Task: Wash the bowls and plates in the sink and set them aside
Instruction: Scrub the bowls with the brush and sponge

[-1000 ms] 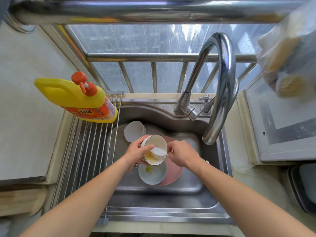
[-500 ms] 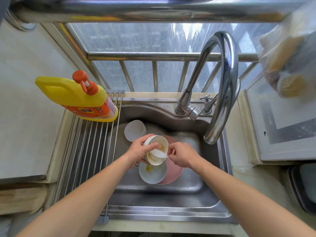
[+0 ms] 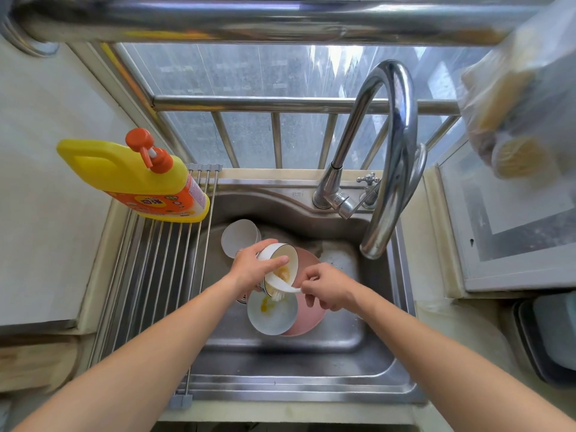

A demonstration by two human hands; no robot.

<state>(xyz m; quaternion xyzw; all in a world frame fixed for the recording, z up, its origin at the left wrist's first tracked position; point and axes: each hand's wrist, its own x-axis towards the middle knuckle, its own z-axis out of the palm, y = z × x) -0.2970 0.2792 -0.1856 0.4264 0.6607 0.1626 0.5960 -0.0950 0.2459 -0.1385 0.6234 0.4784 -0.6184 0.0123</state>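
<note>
Tilting between both hands, bowl (image 3: 282, 267): left hand (image 3: 249, 269) grips, right hand (image 3: 325, 289) scrubs.

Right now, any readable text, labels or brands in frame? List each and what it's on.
Nothing can be read for certain.
Yellow detergent bottle: orange label with printed characters and small round badges, too blurred to read.
Sink: small stamped mark on the back ledge beside the faucet base, too small to read.
</note>
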